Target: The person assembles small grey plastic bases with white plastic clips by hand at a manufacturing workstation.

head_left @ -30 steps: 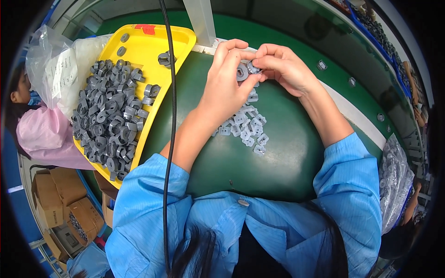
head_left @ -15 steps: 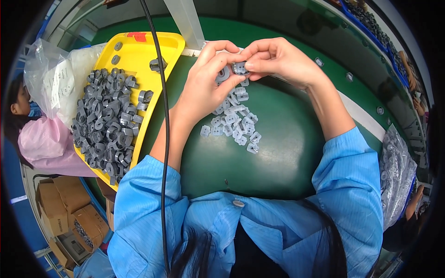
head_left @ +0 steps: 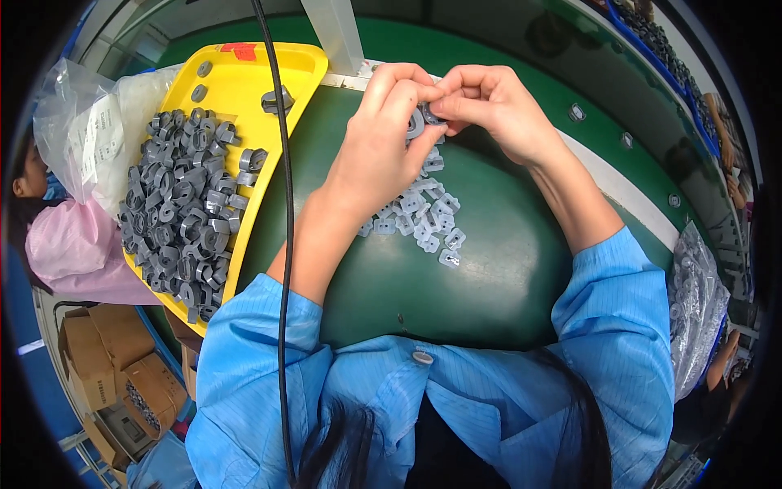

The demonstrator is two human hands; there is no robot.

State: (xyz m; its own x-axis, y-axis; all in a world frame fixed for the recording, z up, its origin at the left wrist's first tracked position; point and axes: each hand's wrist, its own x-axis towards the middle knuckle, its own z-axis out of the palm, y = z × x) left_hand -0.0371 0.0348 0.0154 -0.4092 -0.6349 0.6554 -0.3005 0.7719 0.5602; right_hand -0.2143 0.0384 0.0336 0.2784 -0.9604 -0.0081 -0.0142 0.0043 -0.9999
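Observation:
My two hands meet over the far side of the green work surface (head_left: pixel 383 293). Between the fingertips of my left hand (head_left: pixel 379 134) is a small grey plastic part (head_left: pixel 415 124) with a rounded, ring-like end. The thumb and fingers of my right hand (head_left: pixel 497 106) pinch the same part at its right side and cover much of it. Just below the hands lies a loose pile of small translucent plastic pieces (head_left: pixel 423 213) with holes; my left hand hides some of them. To the left, a yellow tray (head_left: pixel 303 77) carries a heap of similar grey plastic parts (head_left: pixel 175 212).
A black cable (head_left: pixel 287 204) hangs down in front of the tray and my left forearm. Clear plastic bags (head_left: pixel 77 130) and a person in pink (head_left: pixel 73 244) are at the left, above cardboard boxes (head_left: pixel 90 359). Small parts (head_left: pixel 577 112) sit on the green strip beyond the white rail.
Both hands have shifted slightly right in the picture, while the tray appears slightly further left. My right fingers now cover more of the grey part, and its face has turned partly out of sight.

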